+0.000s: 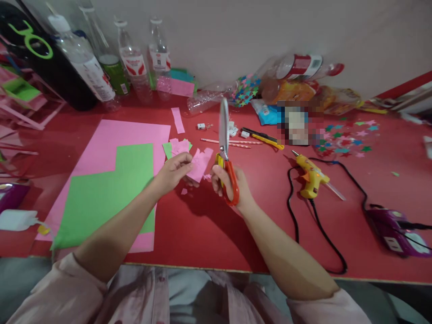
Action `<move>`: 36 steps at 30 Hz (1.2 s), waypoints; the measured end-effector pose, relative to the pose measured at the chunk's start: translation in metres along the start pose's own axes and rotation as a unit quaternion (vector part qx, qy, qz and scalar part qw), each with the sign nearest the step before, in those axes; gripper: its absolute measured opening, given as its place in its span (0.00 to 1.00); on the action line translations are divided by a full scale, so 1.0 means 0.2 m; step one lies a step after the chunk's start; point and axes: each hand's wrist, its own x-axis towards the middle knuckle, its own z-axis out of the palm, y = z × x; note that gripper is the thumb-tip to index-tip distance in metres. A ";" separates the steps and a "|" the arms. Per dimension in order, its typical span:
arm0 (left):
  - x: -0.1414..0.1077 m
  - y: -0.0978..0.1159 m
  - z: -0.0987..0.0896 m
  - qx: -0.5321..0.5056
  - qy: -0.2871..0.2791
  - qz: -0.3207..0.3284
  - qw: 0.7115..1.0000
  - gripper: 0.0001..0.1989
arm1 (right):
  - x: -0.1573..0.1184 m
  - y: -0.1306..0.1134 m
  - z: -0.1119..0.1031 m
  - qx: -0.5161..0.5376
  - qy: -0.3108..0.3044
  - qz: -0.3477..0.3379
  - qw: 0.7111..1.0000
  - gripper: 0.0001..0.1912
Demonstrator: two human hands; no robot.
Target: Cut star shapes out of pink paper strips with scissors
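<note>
Between the thumb and fingers of my left hand [177, 171] is a small piece of pink paper [201, 164] with a notched upper edge. My right hand [232, 182] grips scissors [224, 128] by their red and yellow handles, with the blades pointing up and away from me. The blades look closed together and stand apart from the paper. Just beyond my left hand lie cut pink pieces [179, 146] over a bit of green paper [166, 150]. Tiny pink scraps [184, 191] are scattered below the hands.
Large green [111, 198] and pink sheets [141, 130] lie at left. A yellow glue gun [312, 177] with its black cord rests at right, near a purple power strip [393, 231]. Pencils [232, 143], a cutter [263, 137] and plastic bottles [133, 63] are farther back.
</note>
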 end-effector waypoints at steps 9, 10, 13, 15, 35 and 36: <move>0.03 0.02 -0.09 -0.106 0.226 0.138 0.958 0.07 | 0.00 -0.04 -0.09 -0.214 -0.122 0.064 0.967 0.24; 0.03 0.02 -0.09 -0.110 0.243 0.146 0.953 0.08 | -0.01 -0.04 -0.09 -0.220 -0.124 0.067 0.965 0.24; 0.04 0.02 -0.11 -0.102 0.248 0.149 0.952 0.09 | -0.01 -0.03 -0.10 -0.235 -0.145 0.069 0.959 0.25; 0.04 0.02 -0.11 -0.089 0.236 0.149 0.956 0.10 | -0.01 -0.03 -0.10 -0.247 -0.160 0.077 0.953 0.26; 0.04 0.04 -0.09 -0.109 0.202 0.108 0.967 0.12 | -0.03 -0.05 -0.05 -0.183 -0.152 0.102 0.966 0.27; 0.04 0.05 -0.09 -0.113 0.203 0.108 0.967 0.12 | -0.03 -0.06 -0.05 -0.183 -0.154 0.104 0.965 0.27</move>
